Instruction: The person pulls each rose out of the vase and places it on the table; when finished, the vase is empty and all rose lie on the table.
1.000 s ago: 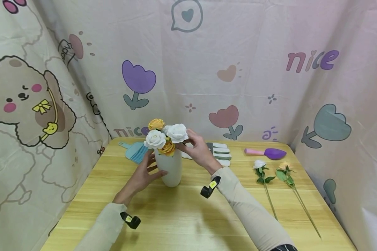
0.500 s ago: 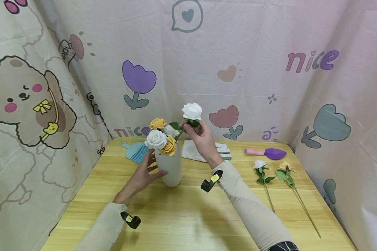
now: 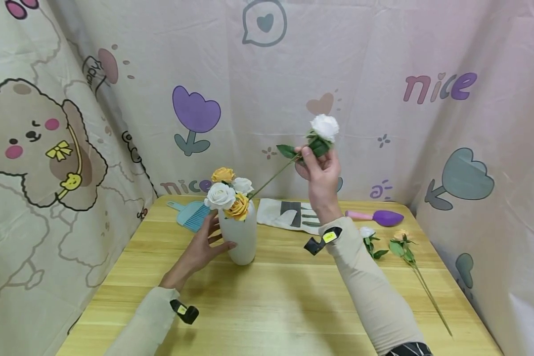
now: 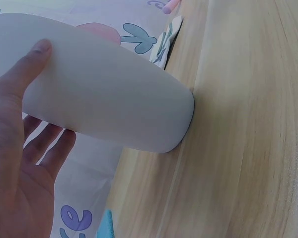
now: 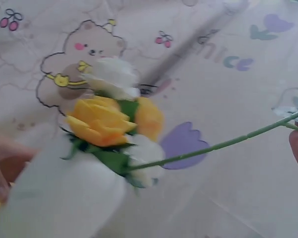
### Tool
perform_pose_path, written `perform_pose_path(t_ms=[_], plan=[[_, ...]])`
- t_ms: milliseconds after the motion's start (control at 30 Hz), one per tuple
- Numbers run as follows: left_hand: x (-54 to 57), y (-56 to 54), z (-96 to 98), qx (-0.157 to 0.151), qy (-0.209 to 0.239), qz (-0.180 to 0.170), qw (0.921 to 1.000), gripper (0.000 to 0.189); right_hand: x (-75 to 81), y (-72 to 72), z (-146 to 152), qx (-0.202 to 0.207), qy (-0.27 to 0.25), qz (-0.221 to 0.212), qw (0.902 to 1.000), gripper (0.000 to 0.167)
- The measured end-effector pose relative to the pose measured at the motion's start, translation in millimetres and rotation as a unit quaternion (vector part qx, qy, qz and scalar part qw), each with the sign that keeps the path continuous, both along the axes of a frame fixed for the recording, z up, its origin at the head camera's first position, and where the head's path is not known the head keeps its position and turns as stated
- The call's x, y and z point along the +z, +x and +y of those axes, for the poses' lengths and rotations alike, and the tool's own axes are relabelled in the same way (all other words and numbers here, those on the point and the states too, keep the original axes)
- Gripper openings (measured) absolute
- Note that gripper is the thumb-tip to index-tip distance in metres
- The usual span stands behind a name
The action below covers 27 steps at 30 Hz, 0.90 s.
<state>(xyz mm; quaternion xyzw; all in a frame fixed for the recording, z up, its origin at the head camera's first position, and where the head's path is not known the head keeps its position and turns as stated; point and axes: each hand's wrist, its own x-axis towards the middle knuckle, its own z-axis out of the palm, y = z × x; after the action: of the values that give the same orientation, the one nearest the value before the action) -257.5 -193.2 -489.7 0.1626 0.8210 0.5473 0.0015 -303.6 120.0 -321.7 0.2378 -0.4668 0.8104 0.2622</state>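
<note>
A white vase (image 3: 239,240) stands on the table, holding white roses (image 3: 220,196) and yellow roses (image 3: 238,206). My left hand (image 3: 203,247) grips its left side; in the left wrist view the thumb (image 4: 35,59) lies across the near face and the fingers curl behind. Above and to the right, my right hand (image 3: 324,180) pinches a white rose (image 3: 325,127) just below its bloom. The rose's green stem (image 5: 213,147) slants down to the vase mouth, where the other blooms hide its lower end.
Behind the vase lie a light blue dustpan (image 3: 191,215) and striped gloves (image 3: 273,212). At the right are a purple trowel (image 3: 387,218), a loose white rose (image 3: 370,242) partly behind the right sleeve, and a loose yellow rose (image 3: 405,244). A printed curtain (image 3: 267,89) surrounds the wooden table (image 3: 267,306).
My right hand has drawn one white rose up and to the right from the bunch, baring more stem. My left hand stays on the vase.
</note>
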Motion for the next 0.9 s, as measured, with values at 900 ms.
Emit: perform_pose_path(t_ms=[900], plan=[[-2.1, -1.5, 0.3, -0.007, 0.015, 0.017, 0.9997, 0.104, -80.7, 37.1, 143.6, -0.059, 0.213, -0.21, 0.9523, 0.027]])
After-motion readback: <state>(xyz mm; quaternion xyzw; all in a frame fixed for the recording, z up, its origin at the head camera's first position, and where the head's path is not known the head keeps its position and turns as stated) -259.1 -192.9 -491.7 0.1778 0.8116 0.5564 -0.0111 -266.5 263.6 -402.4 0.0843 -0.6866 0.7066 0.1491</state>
